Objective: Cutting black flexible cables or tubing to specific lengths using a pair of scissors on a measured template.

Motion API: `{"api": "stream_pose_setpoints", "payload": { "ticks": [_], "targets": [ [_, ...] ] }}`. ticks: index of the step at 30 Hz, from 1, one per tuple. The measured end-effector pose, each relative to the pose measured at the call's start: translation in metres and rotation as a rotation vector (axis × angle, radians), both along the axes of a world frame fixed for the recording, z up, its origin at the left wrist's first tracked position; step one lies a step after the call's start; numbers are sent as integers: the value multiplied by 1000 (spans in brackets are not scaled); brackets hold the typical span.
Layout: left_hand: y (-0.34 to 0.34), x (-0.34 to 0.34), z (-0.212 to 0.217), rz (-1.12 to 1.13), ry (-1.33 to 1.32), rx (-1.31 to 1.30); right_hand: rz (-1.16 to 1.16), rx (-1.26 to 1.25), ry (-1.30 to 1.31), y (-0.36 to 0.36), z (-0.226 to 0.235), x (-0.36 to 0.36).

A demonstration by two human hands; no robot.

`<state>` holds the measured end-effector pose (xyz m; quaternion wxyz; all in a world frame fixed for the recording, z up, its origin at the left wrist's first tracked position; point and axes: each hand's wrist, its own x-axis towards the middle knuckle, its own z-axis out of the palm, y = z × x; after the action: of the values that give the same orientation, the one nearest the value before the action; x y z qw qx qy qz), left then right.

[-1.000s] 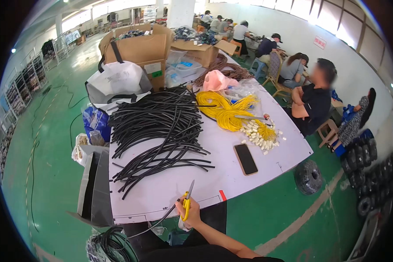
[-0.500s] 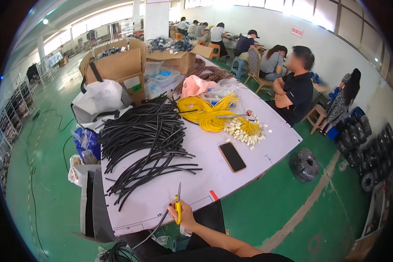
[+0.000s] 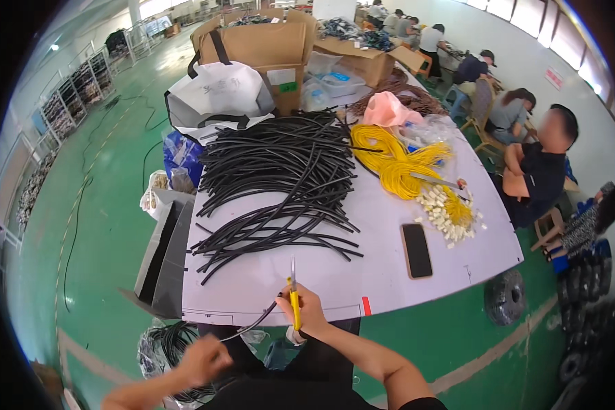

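My right hand [image 3: 309, 311] is closed round a pair of yellow-handled scissors [image 3: 295, 304] at the table's near edge, blades pointing away from me. Those same fingers also pinch the end of a black cable [image 3: 260, 319], which runs down to the left toward a coil of black cable [image 3: 174, 342] in clear plastic below the table. My left hand [image 3: 208, 361] hovers over that coil, close to the hanging cable; motion blur hides whether its fingers hold anything. Beyond my hands, many cut black cable lengths [image 3: 280, 164] lie heaped on the white table [image 3: 335, 287].
A phone [image 3: 417, 251] lies right of the black heap. Yellow wire bundles [image 3: 396, 164] with white connectors [image 3: 444, 215] sit behind it. A white bag [image 3: 219, 96] and cardboard boxes [image 3: 260, 51] stand at the far left. A person [image 3: 543, 167] with folded arms is beyond the right edge.
My left hand has come into view at lower left. The head view has turned left and down. My right hand keeps the scissors and cable end at the table's near edge.
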<state>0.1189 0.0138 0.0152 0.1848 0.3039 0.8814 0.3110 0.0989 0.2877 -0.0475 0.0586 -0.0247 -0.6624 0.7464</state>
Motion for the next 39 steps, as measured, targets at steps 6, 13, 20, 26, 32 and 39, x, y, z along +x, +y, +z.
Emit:
{"api": "stream_pose_setpoints", "payload": {
  "ticks": [6, 13, 20, 26, 32, 39],
  "targets": [
    [164, -220, 98, -193, 783, 218, 182, 156, 66, 39, -1, -44],
    [337, -478, 41, -237, 864, 94, 260, 37, 162, 37, -33, -58],
    [394, -529, -21, 42, 212, -515, 268, -57, -163, 51, -24, -60],
    [375, -487, -18, -38, 277, -552, 270, -151, -279, 56, -16, -66],
    [371, -487, -22, -2, 218, -477, 243, -161, -230, 52, -16, -70],
    [391, -546, -12, -14, 531, -28, 273, -217, -306, 52, -14, -68]
  ]
}}
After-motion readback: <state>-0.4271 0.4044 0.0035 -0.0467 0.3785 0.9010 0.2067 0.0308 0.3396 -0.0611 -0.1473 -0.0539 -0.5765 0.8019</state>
